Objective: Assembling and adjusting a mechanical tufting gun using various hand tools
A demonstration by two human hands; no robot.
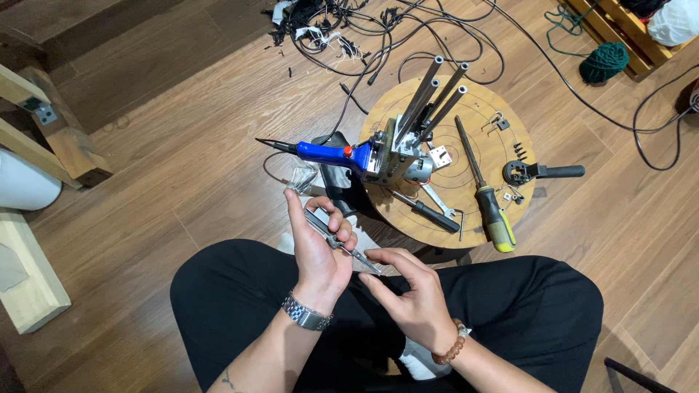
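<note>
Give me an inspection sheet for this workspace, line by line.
Surface: wooden plank floor; a round wooden board serves as a low work table.
Job's things: small slim metal hand tool, its tip toward the right hand.
Clutter: blue-handled power tool with metal rods, yellow-handled file, black-handled tool, small metal parts, green yarn ball.
Grippers: left hand closed around the tool; right hand open, fingers at the tip.
Cables: black cables tangled on the floor beyond the board; another loop at the right edge.
Surroundings: wooden beams at left, wooden crate at upper right.
</note>
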